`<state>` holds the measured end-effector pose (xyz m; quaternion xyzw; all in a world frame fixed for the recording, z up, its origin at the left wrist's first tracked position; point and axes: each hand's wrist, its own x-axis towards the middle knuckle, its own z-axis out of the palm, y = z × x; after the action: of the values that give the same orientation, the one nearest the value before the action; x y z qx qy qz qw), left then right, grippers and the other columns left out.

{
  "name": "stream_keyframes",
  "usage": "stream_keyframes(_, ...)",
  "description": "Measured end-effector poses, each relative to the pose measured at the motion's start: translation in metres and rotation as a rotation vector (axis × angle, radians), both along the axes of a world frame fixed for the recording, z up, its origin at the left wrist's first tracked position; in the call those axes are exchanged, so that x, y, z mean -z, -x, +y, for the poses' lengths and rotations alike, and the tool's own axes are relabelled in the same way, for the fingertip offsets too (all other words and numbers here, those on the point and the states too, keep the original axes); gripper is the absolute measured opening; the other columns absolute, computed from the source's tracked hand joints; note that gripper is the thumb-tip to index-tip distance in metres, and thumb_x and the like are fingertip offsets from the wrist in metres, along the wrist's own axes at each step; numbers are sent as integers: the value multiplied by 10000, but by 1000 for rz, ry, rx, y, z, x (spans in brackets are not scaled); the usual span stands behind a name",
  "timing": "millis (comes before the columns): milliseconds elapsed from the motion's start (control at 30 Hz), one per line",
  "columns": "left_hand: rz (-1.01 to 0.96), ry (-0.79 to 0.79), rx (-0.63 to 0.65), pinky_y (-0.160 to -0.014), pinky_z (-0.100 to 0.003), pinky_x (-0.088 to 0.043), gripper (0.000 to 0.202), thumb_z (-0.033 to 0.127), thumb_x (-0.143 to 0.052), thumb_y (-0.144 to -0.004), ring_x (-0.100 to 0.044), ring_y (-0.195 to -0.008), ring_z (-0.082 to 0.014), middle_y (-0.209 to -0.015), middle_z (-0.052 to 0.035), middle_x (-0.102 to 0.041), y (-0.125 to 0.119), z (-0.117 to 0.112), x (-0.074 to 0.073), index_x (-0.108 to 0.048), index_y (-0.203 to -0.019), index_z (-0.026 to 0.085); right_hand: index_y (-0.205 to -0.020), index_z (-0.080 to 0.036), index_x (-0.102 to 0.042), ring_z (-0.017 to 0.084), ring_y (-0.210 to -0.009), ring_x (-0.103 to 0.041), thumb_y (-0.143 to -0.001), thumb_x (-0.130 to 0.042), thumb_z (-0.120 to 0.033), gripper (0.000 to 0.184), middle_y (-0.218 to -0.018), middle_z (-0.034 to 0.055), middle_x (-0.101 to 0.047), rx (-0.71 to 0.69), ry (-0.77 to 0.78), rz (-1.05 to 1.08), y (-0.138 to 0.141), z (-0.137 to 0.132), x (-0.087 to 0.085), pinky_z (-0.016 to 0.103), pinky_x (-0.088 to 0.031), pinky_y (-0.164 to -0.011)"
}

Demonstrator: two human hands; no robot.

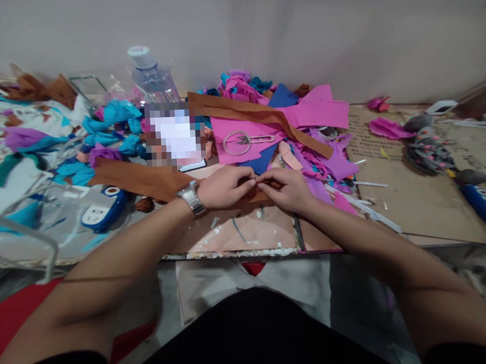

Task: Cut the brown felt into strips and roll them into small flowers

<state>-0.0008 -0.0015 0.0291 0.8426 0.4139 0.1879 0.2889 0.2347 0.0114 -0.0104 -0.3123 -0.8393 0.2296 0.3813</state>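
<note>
My left hand point(223, 187), with a metal watch at the wrist, and my right hand point(288, 189) meet at the fingertips over a brown felt strip point(142, 178) that runs left across the board. Both hands have their fingers curled and pinch the strip's right end. Just behind them lies a pink felt sheet point(244, 131) with a large metal ring and clip point(241, 142) on it. A longer brown felt band point(260, 114) crosses the pink sheet diagonally.
Blue, purple and pink felt scraps point(115, 128) pile up across the low board point(388, 197). A plastic water bottle point(153, 78) stands at the back by the wall. A blue and white glue gun point(103, 209) lies left, another blue tool point(483, 203) right, dark scraps point(427, 152) beyond.
</note>
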Motion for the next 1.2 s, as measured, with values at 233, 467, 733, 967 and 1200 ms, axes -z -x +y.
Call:
stream_keyframes(233, 1, 4, -37, -727, -291, -394, 301, 399, -511, -1033, -625, -785, -164, -934, -26, -750, -1, -1, -1, -717, -1015, 181, -1008, -226, -785, 176, -837, -751, -934, -715, -203, 105, -950, 33, -815, -8, -25, 19, -1, 1, 0, 297, -576, -796)
stream_keyframes(467, -10, -5, -61, -725, -295, -410, 315, 413, -522, -1025, -633, -774, -168, -912, -29, -758, -2, -2, 0, -733, -1011, 179, -999, -235, -784, 180, -831, -749, -932, -709, -213, 103, -946, 28, -816, -1, -31, 11, -1, 2, 2, 307, -580, -797)
stream_keyframes(733, 14, -34, -93, -724, -298, -431, 345, 436, -530, -1026, -640, -781, -179, -896, -41, -761, -3, -3, 0, -767, -993, 187, -952, -228, -766, 190, -836, -739, -930, -712, -200, 64, -909, 38, -791, 1, -66, 23, 1, 2, -1, 330, -579, -792)
stream_keyframes(967, -27, -1, -93, -703, -290, -422, 327, 410, -528, -1015, -625, -742, -165, -885, -35, -761, -2, -2, 0, -759, -995, 179, -977, -240, -768, 185, -871, -745, -946, -697, -176, 100, -939, 37, -796, -22, -99, 51, -1, 4, -1, 331, -584, -810)
stream_keyframes(1200, -92, 105, -60, -687, -272, -441, 207, 339, -605, -933, -652, -743, -158, -880, -19, -762, 0, -1, -1, -731, -959, 177, -988, -232, -766, 175, -892, -753, -931, -701, -134, 131, -957, 41, -809, -59, -125, 97, 0, 4, -2, 314, -594, -828)
